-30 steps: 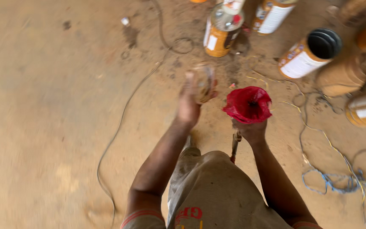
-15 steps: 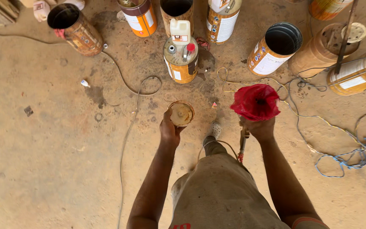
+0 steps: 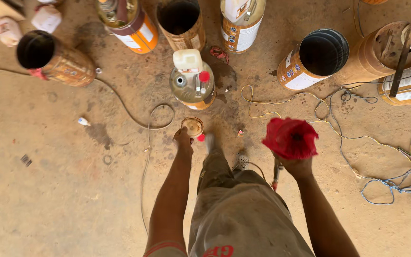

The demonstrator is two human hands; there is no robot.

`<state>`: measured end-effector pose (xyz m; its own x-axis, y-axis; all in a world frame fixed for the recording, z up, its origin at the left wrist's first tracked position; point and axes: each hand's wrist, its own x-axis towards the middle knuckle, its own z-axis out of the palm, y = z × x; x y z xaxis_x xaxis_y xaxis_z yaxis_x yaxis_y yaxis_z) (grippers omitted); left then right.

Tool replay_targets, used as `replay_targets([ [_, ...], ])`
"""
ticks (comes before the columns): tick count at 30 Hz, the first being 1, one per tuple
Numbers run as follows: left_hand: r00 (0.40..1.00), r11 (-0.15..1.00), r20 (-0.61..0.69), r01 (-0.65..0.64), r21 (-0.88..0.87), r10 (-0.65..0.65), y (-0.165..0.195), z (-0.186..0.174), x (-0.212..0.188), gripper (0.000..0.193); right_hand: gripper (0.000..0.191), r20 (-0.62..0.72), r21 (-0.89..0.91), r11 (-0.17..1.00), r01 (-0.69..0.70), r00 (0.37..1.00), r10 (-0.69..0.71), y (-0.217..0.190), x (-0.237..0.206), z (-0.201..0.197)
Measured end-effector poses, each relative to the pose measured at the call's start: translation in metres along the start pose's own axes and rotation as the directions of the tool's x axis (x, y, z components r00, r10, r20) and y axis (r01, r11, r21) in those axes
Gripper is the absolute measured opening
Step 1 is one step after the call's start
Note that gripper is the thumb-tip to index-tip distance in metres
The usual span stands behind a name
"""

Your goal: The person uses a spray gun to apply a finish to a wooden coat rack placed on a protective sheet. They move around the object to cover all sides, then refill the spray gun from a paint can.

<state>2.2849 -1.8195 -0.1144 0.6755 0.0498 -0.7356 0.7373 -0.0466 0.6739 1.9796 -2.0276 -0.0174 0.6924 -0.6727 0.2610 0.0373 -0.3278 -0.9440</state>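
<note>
The big cans stand in a loose arc at the far side of the dirt floor: an open dark-mouthed can (image 3: pixel 316 58) far right, another open one (image 3: pixel 181 21) in the far middle, and a closed can (image 3: pixel 193 86) nearest the person, carrying a white bottle (image 3: pixel 188 60) and a small red cap (image 3: pixel 204 76) on its top. To carry things safely across here, the person would do well to step over the loose wire (image 3: pixel 151 124) and the tangled blue cord (image 3: pixel 396 183) on the right, and to keep the lid level.

The right hand (image 3: pixel 298 166) is closed around the neck of a red funnel (image 3: pixel 290 138), mouth upward. The left hand (image 3: pixel 183 139) grips a small round lid (image 3: pixel 192 126) by its edge with curled fingers, just near of the closed can.

Compared with half a second ago, the cans sit lower in view and closer; the left hand reaches nearer the closed can, and the funnel has shifted slightly right.
</note>
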Motion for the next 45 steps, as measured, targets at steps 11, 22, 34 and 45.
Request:
replay_targets([
  [11, 0.975, 0.965, -0.205, 0.136, 0.225, -0.090, 0.079, 0.132, 0.167, 0.072, 0.050, -0.075, -0.083, 0.864, -0.497, 0.868, 0.492, 0.046, 0.091, 0.014],
  [22, 0.162, 0.569, 0.945, -0.822, -0.030, 0.284, 0.118, 0.204, -0.024, 0.041, 0.080, -0.238, -0.045, 0.952, -0.304, 0.929, 0.285, 0.011, 0.133, 0.013],
  [34, -0.648, 0.271, 0.724, -0.760, -0.591, -0.236, 0.139, 0.378, -0.223, 0.027, 0.096, -0.284, 0.078, 0.953, -0.292, 0.910, 0.302, 0.026, 0.120, -0.035],
  [45, -0.644, 0.295, 0.628, -0.762, -0.577, -0.437, 0.052, 0.511, -0.305, 0.009, 0.091, -0.230, 0.230, 0.927, -0.295, 0.909, 0.346, 0.105, 0.138, -0.137],
])
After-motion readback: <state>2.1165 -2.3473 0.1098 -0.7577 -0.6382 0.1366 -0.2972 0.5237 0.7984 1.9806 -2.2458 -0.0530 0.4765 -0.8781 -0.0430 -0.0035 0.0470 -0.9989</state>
